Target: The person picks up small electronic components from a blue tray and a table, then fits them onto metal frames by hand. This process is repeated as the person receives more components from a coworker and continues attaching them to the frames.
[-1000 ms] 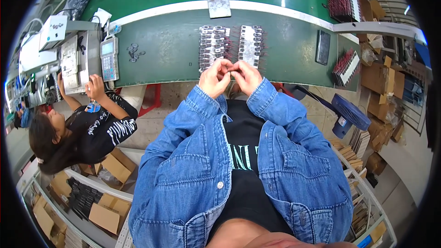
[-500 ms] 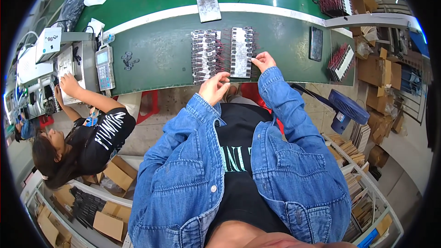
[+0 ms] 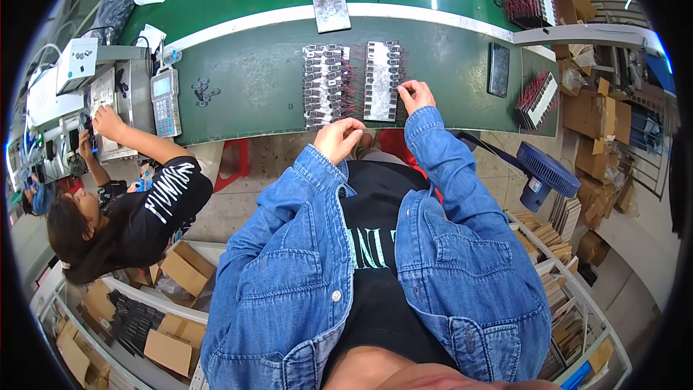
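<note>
Two pale flat boards lie side by side on the green worktable, the left board (image 3: 326,87) and the right board (image 3: 380,83). Rows of small black pieces with thin red wires line their edges. My right hand (image 3: 416,97) is closed at the right edge of the right board, its thumb and fingertips brought together beside the black pieces. Below the boards, at the table's front edge, my left hand (image 3: 337,141) is also closed, thumb against the fingers. What either hand pinches, if anything, is too small to make out.
A bare grey plate (image 3: 330,0) lies beyond the boards. Loose black pieces (image 3: 204,92) and a handheld keypad device (image 3: 165,103) are to the left, near a co-worker's hand (image 3: 109,123). A black phone (image 3: 497,69), wired boards (image 3: 537,101) and a blue fan (image 3: 547,171) are right.
My left hand has shifted slightly right and down, away from the boards' lower edge. My right hand stays by the right board's edge. The co-worker's arm and head have moved slightly.
</note>
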Demonstrator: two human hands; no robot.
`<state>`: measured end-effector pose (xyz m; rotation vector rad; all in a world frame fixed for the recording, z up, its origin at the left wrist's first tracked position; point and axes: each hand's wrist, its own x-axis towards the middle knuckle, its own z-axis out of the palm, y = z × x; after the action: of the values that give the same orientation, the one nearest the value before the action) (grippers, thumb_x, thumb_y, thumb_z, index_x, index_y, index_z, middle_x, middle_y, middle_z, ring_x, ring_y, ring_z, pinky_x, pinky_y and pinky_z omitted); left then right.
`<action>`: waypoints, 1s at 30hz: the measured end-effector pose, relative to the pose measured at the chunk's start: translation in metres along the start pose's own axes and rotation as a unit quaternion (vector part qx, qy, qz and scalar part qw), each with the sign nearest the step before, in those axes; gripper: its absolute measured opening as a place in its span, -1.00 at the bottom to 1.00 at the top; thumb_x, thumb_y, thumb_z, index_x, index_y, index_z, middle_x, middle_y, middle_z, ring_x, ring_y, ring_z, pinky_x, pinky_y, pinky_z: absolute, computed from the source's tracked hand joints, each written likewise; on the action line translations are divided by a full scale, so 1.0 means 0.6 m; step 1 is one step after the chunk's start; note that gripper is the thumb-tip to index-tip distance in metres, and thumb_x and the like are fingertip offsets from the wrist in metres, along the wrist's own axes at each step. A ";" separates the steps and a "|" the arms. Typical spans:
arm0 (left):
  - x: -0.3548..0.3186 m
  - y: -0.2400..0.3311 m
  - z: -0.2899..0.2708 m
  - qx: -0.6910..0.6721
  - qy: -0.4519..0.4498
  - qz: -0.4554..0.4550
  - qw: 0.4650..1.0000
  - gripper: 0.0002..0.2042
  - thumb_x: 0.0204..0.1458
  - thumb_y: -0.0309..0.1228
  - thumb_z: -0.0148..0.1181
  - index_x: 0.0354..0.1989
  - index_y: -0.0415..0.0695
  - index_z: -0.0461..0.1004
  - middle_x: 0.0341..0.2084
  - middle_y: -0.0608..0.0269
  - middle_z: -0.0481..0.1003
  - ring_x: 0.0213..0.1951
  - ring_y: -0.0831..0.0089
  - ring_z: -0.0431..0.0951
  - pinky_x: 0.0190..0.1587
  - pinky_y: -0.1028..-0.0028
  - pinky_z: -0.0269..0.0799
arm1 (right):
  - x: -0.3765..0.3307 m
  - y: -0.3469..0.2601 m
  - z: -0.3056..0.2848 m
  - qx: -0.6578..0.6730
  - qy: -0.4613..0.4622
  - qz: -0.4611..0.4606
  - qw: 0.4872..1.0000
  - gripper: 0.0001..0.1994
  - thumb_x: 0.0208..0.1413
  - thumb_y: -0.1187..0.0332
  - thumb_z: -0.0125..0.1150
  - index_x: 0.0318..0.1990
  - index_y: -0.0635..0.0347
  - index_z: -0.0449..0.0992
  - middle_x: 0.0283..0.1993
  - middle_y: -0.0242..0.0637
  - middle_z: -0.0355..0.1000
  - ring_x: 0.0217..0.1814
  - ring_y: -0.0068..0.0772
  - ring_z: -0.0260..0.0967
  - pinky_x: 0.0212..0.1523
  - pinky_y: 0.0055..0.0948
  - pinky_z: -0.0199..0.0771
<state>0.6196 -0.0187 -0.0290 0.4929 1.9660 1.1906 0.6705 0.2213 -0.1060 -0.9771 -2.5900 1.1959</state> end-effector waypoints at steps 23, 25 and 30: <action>-0.011 -0.080 -0.100 0.053 0.268 -0.012 0.962 -0.82 0.02 -0.28 0.08 -0.31 -0.07 0.52 -0.43 0.07 0.54 -0.34 0.12 0.55 -0.26 0.29 0.45 | -0.033 0.023 0.048 0.029 -0.033 0.140 0.989 -0.63 -0.10 0.10 0.34 -0.39 0.26 0.44 -0.47 -0.24 0.45 -0.44 -0.46 0.36 -0.37 -0.38 0.41; -0.003 -0.118 -0.159 0.058 0.379 -0.041 0.923 -0.82 0.01 -0.28 0.09 -0.31 -0.08 0.52 -0.42 0.07 0.54 -0.34 0.12 0.55 -0.24 0.28 0.45 | -0.033 0.019 0.050 0.013 -0.026 0.153 0.988 -0.62 -0.10 0.09 0.34 -0.39 0.26 0.44 -0.48 -0.25 0.44 -0.44 -0.46 0.35 -0.37 -0.39 0.40; 0.012 -0.250 -0.304 0.180 0.534 -0.097 0.820 -0.82 0.00 -0.37 0.07 -0.21 -0.02 0.48 -0.30 0.17 0.47 -0.20 0.16 0.48 -0.23 0.24 0.43 | -0.025 0.020 0.060 -0.036 -0.028 0.157 0.987 -0.63 -0.09 0.12 0.32 -0.35 0.29 0.44 -0.46 -0.20 0.45 -0.44 -0.35 0.39 -0.34 -0.37 0.43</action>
<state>0.4827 -0.1916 -0.1138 -0.3207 3.1323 1.0323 0.6753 0.1950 -0.1368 -1.4297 -2.6066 1.2166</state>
